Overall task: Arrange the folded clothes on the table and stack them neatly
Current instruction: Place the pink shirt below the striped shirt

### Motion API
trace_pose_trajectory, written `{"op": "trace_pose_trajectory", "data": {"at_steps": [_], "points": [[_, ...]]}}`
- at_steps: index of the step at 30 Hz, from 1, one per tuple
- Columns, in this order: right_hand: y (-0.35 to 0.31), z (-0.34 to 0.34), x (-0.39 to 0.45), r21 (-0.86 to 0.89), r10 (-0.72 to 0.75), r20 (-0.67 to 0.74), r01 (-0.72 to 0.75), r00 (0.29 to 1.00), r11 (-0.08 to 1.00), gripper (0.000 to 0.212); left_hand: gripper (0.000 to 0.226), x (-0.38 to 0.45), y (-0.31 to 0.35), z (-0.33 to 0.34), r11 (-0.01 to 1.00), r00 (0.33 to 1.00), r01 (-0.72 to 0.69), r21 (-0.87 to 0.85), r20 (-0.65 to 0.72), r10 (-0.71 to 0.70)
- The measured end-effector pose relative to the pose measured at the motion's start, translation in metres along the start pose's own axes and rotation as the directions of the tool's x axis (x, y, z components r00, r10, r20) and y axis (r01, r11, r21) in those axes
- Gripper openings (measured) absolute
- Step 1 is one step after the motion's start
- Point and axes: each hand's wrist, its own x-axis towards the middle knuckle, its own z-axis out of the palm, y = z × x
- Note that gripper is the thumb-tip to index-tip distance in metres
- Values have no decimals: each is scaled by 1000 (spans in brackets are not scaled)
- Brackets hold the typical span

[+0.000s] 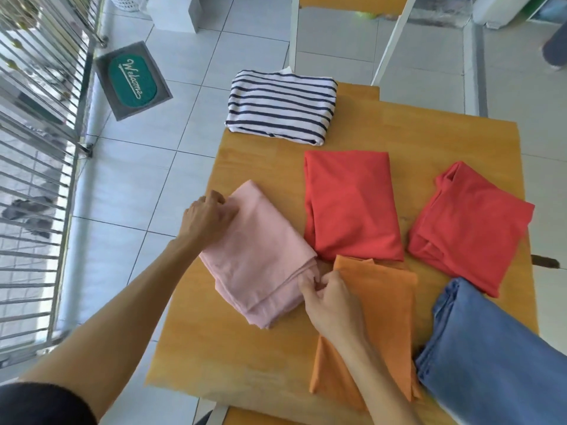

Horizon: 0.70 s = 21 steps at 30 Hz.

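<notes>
Gripping the folded pale pink cloth at the near left of the light wooden table, the left hand pinches its far corner and the right hand pinches its near-right corner, just beside a folded orange cloth.

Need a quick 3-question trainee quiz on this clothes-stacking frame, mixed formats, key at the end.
1. True or false: the striped garment lies at the table's far edge, touched by neither hand.
2. Which garment do both the left hand and the right hand hold? A) pink garment B) orange garment C) blue jeans
3. How many red garments lie on the table?

Key: 1 true; 2 A; 3 two, the middle red garment and the right red garment.
</notes>
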Motion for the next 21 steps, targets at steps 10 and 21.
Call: {"op": "trace_pose_trajectory", "data": {"at_steps": [10,21], "points": [[-17,46,3,223,72,24,-76,997,972,55,76,-82,-58,-7,874,935,350,-337,181,-305],[-88,15,87,383,-131,-25,130,991,915,61,49,-20,-35,-43,805,956,245,-540,-3,-293]]}}
